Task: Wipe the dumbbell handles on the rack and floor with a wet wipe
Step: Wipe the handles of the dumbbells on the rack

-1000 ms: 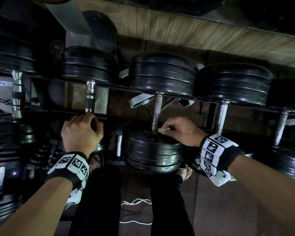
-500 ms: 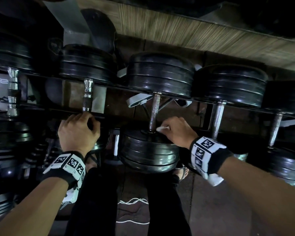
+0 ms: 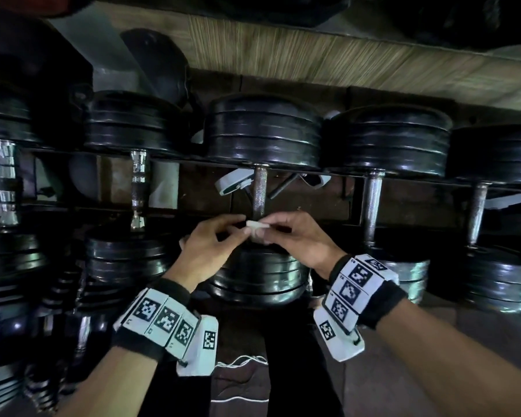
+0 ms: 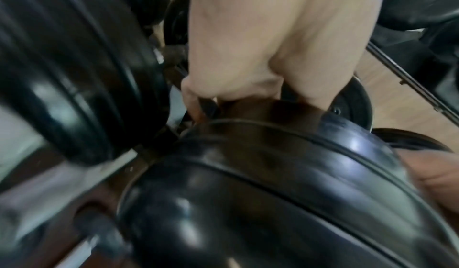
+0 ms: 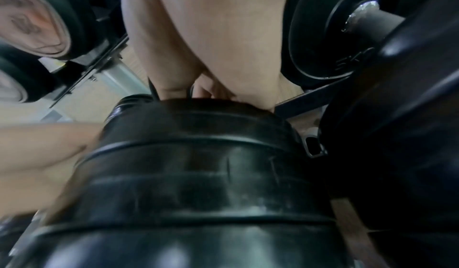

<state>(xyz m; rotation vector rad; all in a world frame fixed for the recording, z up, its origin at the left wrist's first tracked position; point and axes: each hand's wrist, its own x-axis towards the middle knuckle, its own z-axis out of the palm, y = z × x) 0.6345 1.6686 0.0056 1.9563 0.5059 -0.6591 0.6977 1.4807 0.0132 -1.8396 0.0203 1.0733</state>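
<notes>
Wipe [image 3: 257, 224], small and white, sits pinched between both hands at the near end of the middle handle [image 3: 259, 192], just above the near black weight [image 3: 257, 275]. Left hand [image 3: 212, 249] holds its left end between thumb and fingertips; right hand [image 3: 298, 240] holds its right end the same way. The wipe looks bunched or folded, and whether it touches the handle cannot be told; the wrist views show only palms and black plates, blurred.

The handle runs away from the person to a far stack of plates [image 3: 263, 130] on the rack [image 3: 357, 219]. A chrome handle [image 3: 139, 188] lies to the left, and two more handles [image 3: 373, 206] to the right.

Judging by the pinch, the wipe is being refolded or passed between hands. The risks from here are modest. A light two-ended pinch on wet material could slip, dropping the wipe into the dark gap between the plates, where it would be hard to retrieve. A wad this small may also cover only part of the knurled bar, leaving strips unwiped. Knuckles could scrape the plate edges in the tight space.
</notes>
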